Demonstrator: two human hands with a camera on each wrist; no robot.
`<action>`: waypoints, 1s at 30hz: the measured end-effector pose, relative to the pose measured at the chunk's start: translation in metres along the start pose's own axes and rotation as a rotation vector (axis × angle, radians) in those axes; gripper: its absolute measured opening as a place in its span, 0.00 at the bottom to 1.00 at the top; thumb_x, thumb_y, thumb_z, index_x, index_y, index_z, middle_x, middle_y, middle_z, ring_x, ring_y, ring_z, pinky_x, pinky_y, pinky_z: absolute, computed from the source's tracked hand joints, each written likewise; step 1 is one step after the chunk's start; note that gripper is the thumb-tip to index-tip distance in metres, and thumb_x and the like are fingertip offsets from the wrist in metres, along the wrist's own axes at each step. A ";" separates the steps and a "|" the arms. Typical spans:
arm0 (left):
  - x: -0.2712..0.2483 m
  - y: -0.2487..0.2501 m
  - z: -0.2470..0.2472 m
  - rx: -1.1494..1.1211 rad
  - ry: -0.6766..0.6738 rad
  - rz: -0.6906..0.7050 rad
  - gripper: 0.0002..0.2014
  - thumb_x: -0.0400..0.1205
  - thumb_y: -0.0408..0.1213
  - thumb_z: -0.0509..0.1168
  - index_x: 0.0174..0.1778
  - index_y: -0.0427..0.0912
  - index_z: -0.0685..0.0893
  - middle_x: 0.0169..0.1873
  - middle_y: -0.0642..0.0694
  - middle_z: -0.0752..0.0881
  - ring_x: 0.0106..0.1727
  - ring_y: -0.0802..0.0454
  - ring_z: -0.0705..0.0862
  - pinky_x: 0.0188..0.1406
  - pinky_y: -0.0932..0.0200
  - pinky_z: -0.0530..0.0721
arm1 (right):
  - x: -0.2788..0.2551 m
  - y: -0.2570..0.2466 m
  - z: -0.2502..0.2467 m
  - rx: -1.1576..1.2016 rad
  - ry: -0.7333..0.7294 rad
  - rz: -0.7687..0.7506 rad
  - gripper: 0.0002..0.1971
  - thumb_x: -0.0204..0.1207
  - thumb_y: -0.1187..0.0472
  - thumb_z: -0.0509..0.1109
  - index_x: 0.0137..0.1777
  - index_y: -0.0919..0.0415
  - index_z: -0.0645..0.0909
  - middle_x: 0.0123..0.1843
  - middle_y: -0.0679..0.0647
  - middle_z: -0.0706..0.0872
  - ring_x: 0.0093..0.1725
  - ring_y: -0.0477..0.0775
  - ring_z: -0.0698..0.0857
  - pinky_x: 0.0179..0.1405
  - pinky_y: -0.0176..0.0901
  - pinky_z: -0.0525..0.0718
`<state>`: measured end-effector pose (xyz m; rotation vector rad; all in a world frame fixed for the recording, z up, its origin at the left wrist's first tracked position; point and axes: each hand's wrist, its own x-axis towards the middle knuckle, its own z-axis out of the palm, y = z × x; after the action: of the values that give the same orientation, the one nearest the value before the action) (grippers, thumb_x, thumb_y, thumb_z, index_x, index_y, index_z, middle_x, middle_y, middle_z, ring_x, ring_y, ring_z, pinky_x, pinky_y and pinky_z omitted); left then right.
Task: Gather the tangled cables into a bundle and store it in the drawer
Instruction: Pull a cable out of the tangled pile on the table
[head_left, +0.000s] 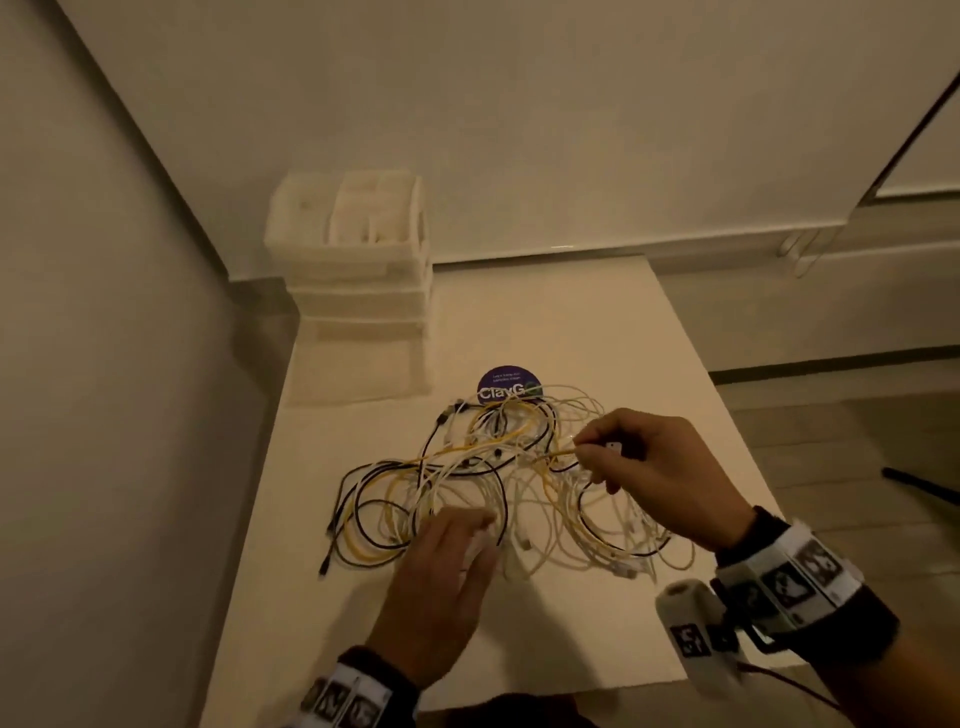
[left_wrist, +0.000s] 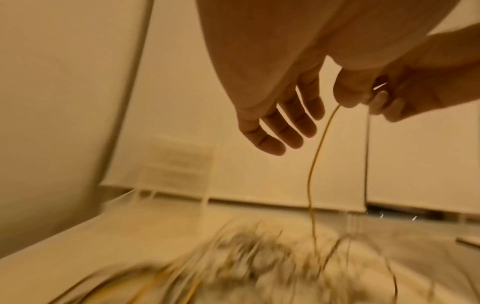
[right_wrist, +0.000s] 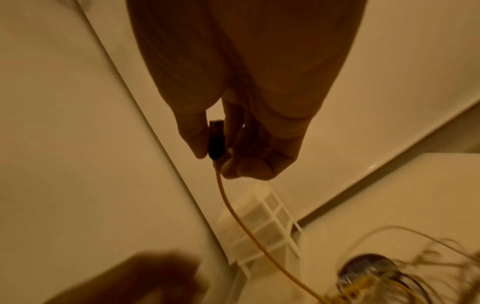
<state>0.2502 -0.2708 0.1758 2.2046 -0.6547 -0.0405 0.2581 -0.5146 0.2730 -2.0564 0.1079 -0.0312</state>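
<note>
A loose tangle of yellow, white and black cables (head_left: 493, 483) lies spread in the middle of the white table (head_left: 571, 322). My right hand (head_left: 584, 449) is over the tangle's right side and pinches the plug end of a yellow cable (right_wrist: 233, 209), which hangs slack from my fingers (right_wrist: 233, 168) down to the pile. My left hand (head_left: 467, 525) is blurred, low over the tangle's near side, its fingers (left_wrist: 280, 131) straight and holding nothing. The white plastic drawer unit (head_left: 358, 270) stands at the table's far left corner; whether a drawer is pulled out I cannot tell.
A round purple sticker (head_left: 510, 387) lies on the table just behind the cables. Walls close in on the left and behind the drawer unit. The table's right edge (head_left: 727, 395) drops to the floor. Bare tabletop shows right of the drawer unit and near the front edge.
</note>
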 end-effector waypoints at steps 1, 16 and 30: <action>0.025 0.022 -0.003 -0.017 0.017 0.058 0.14 0.86 0.49 0.56 0.68 0.55 0.75 0.61 0.58 0.78 0.64 0.60 0.76 0.64 0.61 0.74 | -0.003 -0.009 -0.004 0.031 0.010 -0.034 0.02 0.74 0.58 0.76 0.45 0.53 0.87 0.38 0.51 0.91 0.33 0.48 0.88 0.36 0.41 0.87; 0.072 0.088 -0.012 -0.548 0.277 -0.027 0.13 0.88 0.42 0.54 0.44 0.46 0.82 0.24 0.43 0.79 0.27 0.48 0.79 0.31 0.52 0.80 | -0.012 0.011 0.022 0.182 -0.164 -0.165 0.27 0.74 0.70 0.68 0.71 0.47 0.73 0.59 0.41 0.84 0.58 0.45 0.84 0.59 0.49 0.84; 0.018 0.043 -0.160 -0.421 0.751 -0.020 0.16 0.87 0.41 0.55 0.37 0.37 0.74 0.21 0.45 0.63 0.21 0.43 0.58 0.19 0.51 0.58 | 0.024 0.059 0.094 -0.156 -0.405 -0.408 0.12 0.85 0.51 0.58 0.47 0.49 0.82 0.39 0.42 0.82 0.38 0.40 0.79 0.37 0.28 0.72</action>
<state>0.2856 -0.1890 0.3168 1.6402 -0.1722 0.5622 0.2848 -0.4619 0.1765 -2.1663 -0.5754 0.1449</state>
